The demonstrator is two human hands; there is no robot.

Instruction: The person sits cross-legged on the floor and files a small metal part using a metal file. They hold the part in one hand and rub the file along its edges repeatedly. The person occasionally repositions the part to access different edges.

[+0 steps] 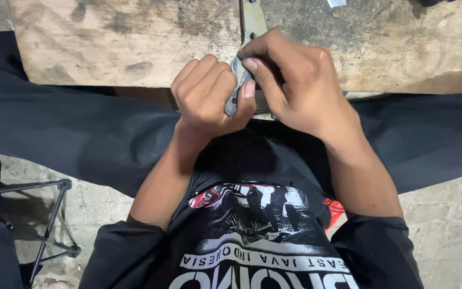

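Gripping hands (pixel 209 93) (pixel 295 80) hiding most of a grey metal piece (pixel 235 96)

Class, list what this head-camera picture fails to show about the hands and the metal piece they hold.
- Metal piece, head view: its middle and full shape are covered by the left hand and right hand.
- Metal strip on the wooden board: cut off by the top edge.
- Right palm: turned away from the camera.
- Metal stand: cut off by the left edge.

No packages, signs or screens show; the only label-like thing is a small white scrap (pixel 336 3), perhaps a tag, at the far edge of the worn wooden board (pixel 108 43), too cropped to tell.
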